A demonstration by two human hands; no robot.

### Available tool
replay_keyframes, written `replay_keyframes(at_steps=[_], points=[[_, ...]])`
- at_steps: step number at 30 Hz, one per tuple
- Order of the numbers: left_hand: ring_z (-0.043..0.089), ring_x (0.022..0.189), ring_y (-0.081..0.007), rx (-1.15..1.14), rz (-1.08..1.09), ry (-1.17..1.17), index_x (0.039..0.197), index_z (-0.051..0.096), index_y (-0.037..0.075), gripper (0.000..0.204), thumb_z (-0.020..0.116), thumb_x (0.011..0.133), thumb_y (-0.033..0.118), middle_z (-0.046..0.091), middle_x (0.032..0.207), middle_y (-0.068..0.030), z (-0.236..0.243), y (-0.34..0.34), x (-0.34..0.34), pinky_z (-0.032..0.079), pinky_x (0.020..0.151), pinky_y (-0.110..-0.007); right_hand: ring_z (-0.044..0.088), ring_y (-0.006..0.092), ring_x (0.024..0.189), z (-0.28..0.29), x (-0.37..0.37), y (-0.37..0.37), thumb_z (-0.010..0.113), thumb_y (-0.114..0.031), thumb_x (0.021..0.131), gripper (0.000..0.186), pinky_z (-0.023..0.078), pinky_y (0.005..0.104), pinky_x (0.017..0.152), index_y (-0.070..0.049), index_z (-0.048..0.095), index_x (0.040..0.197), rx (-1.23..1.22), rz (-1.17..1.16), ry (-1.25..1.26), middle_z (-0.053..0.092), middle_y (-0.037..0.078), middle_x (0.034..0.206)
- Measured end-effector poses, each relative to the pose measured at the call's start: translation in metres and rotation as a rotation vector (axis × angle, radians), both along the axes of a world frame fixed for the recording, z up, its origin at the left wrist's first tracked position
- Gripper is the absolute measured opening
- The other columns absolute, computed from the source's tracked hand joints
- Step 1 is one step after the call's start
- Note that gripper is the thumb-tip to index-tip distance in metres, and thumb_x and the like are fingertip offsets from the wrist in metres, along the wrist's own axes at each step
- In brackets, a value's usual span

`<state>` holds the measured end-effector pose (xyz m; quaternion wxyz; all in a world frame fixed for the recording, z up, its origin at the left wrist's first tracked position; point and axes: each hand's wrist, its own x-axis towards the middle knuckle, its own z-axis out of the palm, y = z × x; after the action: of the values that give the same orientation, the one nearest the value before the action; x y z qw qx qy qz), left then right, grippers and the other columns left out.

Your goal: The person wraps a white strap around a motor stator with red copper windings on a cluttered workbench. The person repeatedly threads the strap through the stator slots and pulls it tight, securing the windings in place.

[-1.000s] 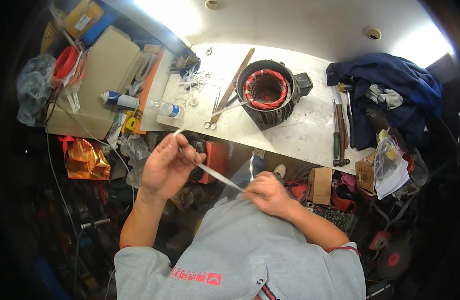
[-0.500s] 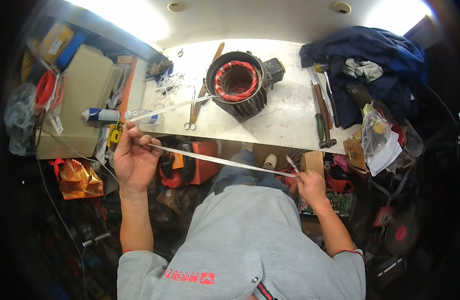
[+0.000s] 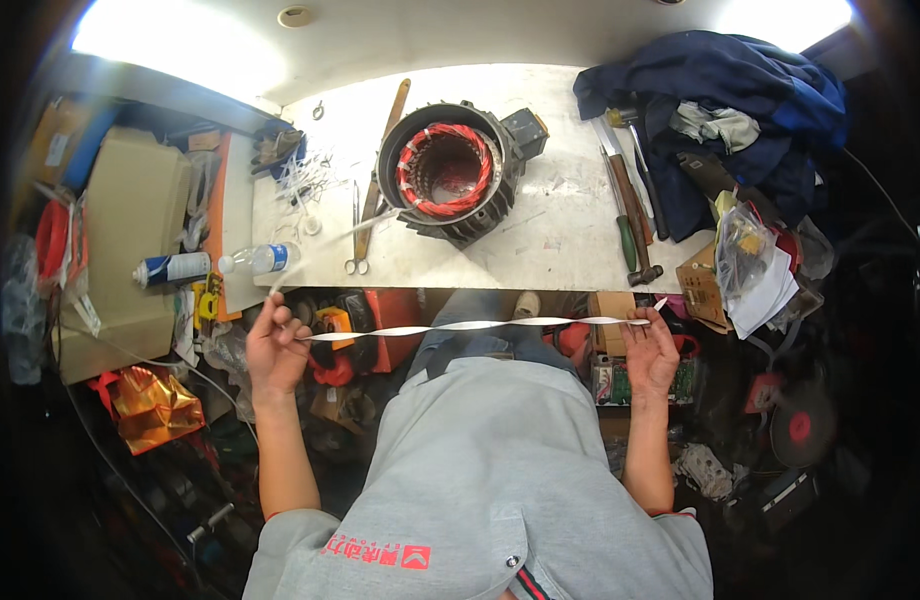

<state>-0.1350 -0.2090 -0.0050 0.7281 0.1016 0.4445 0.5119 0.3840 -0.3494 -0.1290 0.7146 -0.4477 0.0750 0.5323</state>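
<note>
A long white tape (image 3: 480, 325), slightly twisted, stretches across in front of my body between both hands. At the left, my left hand (image 3: 277, 348) pinches it with curled fingers, and a further length runs from there up toward the motor. My right hand (image 3: 652, 350) pinches the other part of the tape, near its end. On the bench stands a motor housing (image 3: 470, 222) with a finned dark shell and its open top facing up. Inside is a ring of red-wrapped windings (image 3: 443, 136) with white ties. The white strip meets the housing at its lower left rim.
Scissors (image 3: 357, 262) and a long wooden strip (image 3: 393, 115) lie left of the motor, near a plastic bottle (image 3: 263, 259) and a spray can (image 3: 175, 268). A hammer (image 3: 644, 272), a green-handled screwdriver (image 3: 626, 240) and dark blue cloth (image 3: 720, 80) are at right on the white bench (image 3: 540, 255).
My right hand has moved right and up, turning its palm upward. My left hand has lowered slightly. The tape between them is now nearly level, and the view has shifted.
</note>
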Motion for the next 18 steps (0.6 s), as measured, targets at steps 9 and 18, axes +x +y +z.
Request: replay_keyframes(at_steps=[9, 18], points=[[0.05, 0.058, -0.0099, -0.289, -0.202, 0.273, 0.106, 0.064, 0.006, 0.021, 0.053, 0.102, 0.023, 0.062, 0.078, 0.0003, -0.04, 0.044, 0.023, 0.048, 0.065, -0.03, 0.058, 0.0162, 0.059, -0.028, -0.063, 0.09, 0.058, -0.007, 0.095, 0.027, 0.049, 0.0296, 0.059, 0.003, 0.055, 0.12, -0.292, 0.534, -0.823, 0.067, 0.008, 0.077], [0.042, 0.056, -0.0093, -0.247, -0.514, 0.005, 0.106, 0.062, 0.008, 0.02, 0.05, 0.104, 0.024, 0.055, 0.073, 0.0, -0.048, 0.093, -0.023, 0.038, 0.062, -0.028, 0.075, 0.027, 0.086, -0.041, -0.093, 0.125, 0.063, -0.009, 0.092, 0.016, 0.056, 0.033, 0.075, 0.003, 0.066, 0.102, -0.347, 0.422, -1.097, 0.074, 0.016, 0.087]])
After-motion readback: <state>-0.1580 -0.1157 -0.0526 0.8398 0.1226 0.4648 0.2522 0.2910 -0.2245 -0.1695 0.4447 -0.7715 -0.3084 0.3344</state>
